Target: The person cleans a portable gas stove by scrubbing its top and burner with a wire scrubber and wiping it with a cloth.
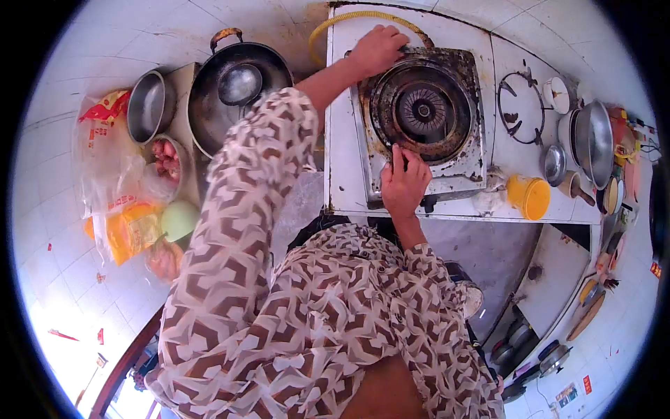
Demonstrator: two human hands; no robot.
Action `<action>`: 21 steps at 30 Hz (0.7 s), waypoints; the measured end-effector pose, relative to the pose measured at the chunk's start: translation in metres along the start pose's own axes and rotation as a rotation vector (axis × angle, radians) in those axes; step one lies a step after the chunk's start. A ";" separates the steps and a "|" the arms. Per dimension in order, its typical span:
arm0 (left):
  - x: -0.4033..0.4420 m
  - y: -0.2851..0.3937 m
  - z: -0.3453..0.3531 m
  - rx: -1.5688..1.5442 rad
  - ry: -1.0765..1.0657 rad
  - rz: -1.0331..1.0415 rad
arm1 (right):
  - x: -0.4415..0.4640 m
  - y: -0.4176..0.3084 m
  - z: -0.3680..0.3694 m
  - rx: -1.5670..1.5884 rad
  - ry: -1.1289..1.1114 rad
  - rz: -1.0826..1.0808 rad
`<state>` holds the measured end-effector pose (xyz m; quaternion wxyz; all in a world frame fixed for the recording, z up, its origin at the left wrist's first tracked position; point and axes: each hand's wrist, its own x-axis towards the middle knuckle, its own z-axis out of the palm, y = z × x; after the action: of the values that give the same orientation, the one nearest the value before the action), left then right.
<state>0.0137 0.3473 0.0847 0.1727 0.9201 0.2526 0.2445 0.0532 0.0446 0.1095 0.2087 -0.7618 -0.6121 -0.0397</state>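
Observation:
A grimy single-burner gas stove (477, 112) sits on the white counter, its round burner (423, 110) exposed and crusted with dark residue. My left hand (379, 50) is at the stove's back left corner, fingers bent over the rear edge. At the front of the burner, my right hand (406, 183) is closed, with the fingertips pinched together at the rim of the blackened round drip pan (457, 143). Whether anything small is between those fingers is hidden. A black pot-support ring (541, 119) lies apart on the counter to the right.
A yellow hose (335, 24) curves behind the stove. Left stand a wok (202, 105) with a ladle (240, 85), a metal bowl (151, 107) and bagged food (105, 160). To the right are a yellow tub (536, 199), a metal basin (594, 143) and a small pan (555, 165).

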 end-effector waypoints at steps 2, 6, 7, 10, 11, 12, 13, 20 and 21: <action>-0.013 -0.009 -0.022 -0.005 -0.064 -0.015 | 0.002 0.001 0.001 -0.009 -0.010 -0.001; -0.020 -0.021 -0.030 0.012 -0.093 -0.028 | 0.003 0.003 0.002 0.046 -0.017 -0.011; -0.014 -0.017 -0.022 -0.015 -0.067 -0.010 | 0.001 0.001 0.002 0.043 -0.016 -0.016; 0.032 -0.001 0.016 -0.081 0.001 0.044 | 0.004 0.004 0.003 0.044 -0.020 -0.006; 0.044 0.001 0.028 -0.087 0.009 0.033 | 0.003 0.004 0.003 0.050 -0.032 -0.002; 0.049 0.003 0.038 -0.093 0.016 0.020 | 0.003 0.004 0.004 0.048 -0.028 0.005; 0.044 0.011 0.030 -0.128 0.012 0.021 | 0.002 0.004 0.005 0.049 -0.027 0.009; -0.022 -0.034 -0.021 -0.122 -0.108 0.021 | -0.001 0.004 0.002 0.066 -0.024 0.014; -0.013 -0.035 -0.015 -0.101 -0.110 0.025 | -0.004 0.002 0.003 0.065 -0.029 0.014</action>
<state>-0.0177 0.3716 0.0761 0.2296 0.9253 0.2185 0.2082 0.0535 0.0418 0.1052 0.2247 -0.7595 -0.6105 -0.0070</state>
